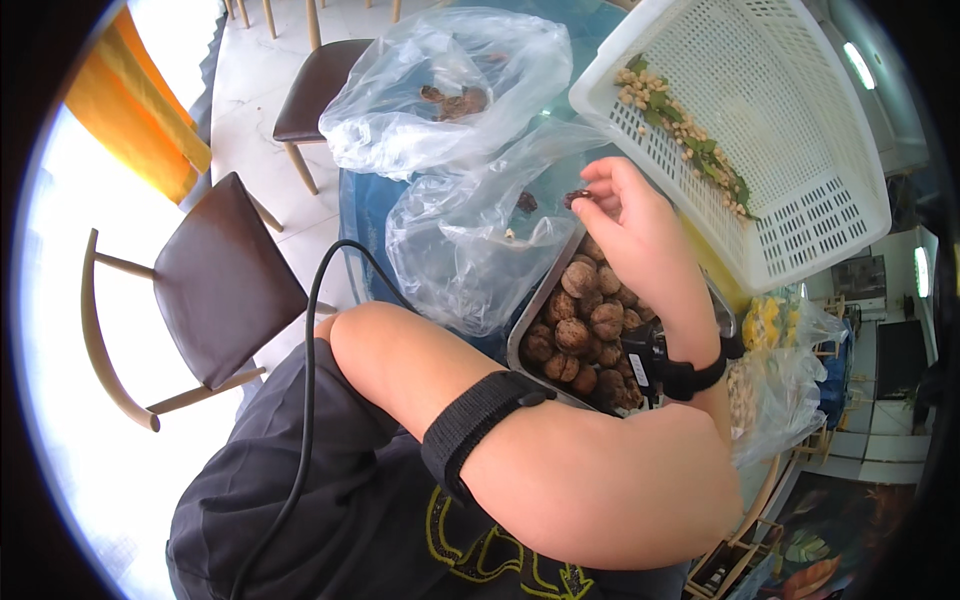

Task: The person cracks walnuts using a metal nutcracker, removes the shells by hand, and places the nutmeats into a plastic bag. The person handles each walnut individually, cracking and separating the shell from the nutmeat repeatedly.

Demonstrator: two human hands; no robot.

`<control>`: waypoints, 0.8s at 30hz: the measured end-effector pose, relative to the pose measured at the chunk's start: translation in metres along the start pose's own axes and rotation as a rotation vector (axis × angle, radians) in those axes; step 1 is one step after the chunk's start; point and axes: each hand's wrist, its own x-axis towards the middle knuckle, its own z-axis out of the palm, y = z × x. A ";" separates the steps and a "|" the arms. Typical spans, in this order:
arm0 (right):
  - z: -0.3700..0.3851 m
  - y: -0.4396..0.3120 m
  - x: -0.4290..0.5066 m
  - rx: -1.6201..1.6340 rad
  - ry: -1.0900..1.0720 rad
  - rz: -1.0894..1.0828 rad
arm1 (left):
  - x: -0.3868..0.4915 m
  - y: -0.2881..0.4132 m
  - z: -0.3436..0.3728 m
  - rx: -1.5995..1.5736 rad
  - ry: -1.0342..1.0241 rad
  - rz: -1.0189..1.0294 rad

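My right hand (pixel 626 217) is above the back end of a metal tray (pixel 517 337) of whole walnuts (pixel 574 336). Its thumb and fingertips pinch a small dark brown piece of walnut (pixel 576 198). To its left, another dark walnut piece (pixel 527 202) and a pale crumb (pixel 510 233) are by a crumpled clear plastic bag (pixel 465 255). Farther back, a second clear bag (pixel 517 45) has brown shell pieces (pixel 461 103) in it. My left hand cannot be made out; a bare arm with a black band crosses in front of my body.
A white perforated plastic basket (pixel 795 142) with a strip of pale berries and green leaves (pixel 694 139) is at the back right. Bags with yellow (pixel 769 322) and pale contents are right of the tray. A black cable (pixel 310 375) loops at the left, near a brown chair (pixel 225 277).
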 end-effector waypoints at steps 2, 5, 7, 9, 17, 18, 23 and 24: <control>0.007 0.004 0.013 -0.057 -0.084 0.049 | -0.003 -0.002 -0.001 0.015 -0.016 0.029; 0.016 0.008 0.028 -0.054 -0.137 0.012 | -0.004 -0.003 -0.002 0.009 -0.040 0.062; 0.014 0.009 0.029 -0.092 -0.134 0.021 | -0.004 -0.002 -0.003 0.019 -0.047 0.048; 0.003 0.007 0.025 -0.186 -0.115 0.030 | -0.003 -0.001 -0.002 0.034 -0.054 0.027; -0.057 -0.030 -0.038 -0.003 -0.147 0.240 | -0.003 0.002 0.003 0.120 -0.063 -0.032; -0.057 -0.032 -0.042 -0.054 -0.215 0.289 | -0.003 0.005 0.002 0.097 -0.110 -0.056; -0.002 -0.014 -0.042 -0.500 -0.150 -0.376 | 0.002 0.004 0.007 -0.094 -0.182 -0.155; 0.011 -0.010 -0.041 -0.516 -0.164 -0.387 | 0.001 0.004 0.008 -0.108 -0.217 -0.158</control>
